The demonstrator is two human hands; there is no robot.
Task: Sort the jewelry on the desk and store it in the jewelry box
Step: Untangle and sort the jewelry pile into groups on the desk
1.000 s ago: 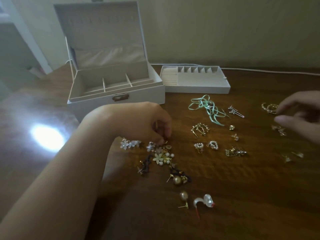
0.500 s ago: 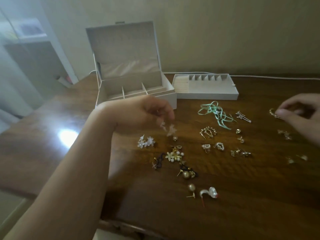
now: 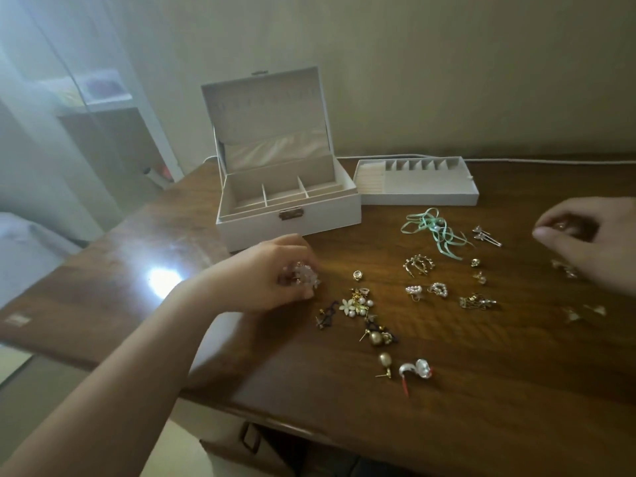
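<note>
A white jewelry box stands open at the back of the wooden desk, its lid upright and its compartments bare. Beside it on the right lies its white divided tray. My left hand sits just in front of the box, fingers curled round white flower earrings. My right hand is at the far right, pinching a small gold piece. Several earrings lie scattered between the hands, among them a flower-and-pearl cluster, pearl hearts and gold hoops.
A mint green ribbon lies in front of the tray. A white cable runs along the wall at the back. The desk's front edge and a drawer handle are near me. A bright glare spot shines on the left of the desk.
My left hand lifted a white flower earring from the pile, moved left and now gathers the other flower earrings lying in front of the box. My right hand closed on a gold piece.
</note>
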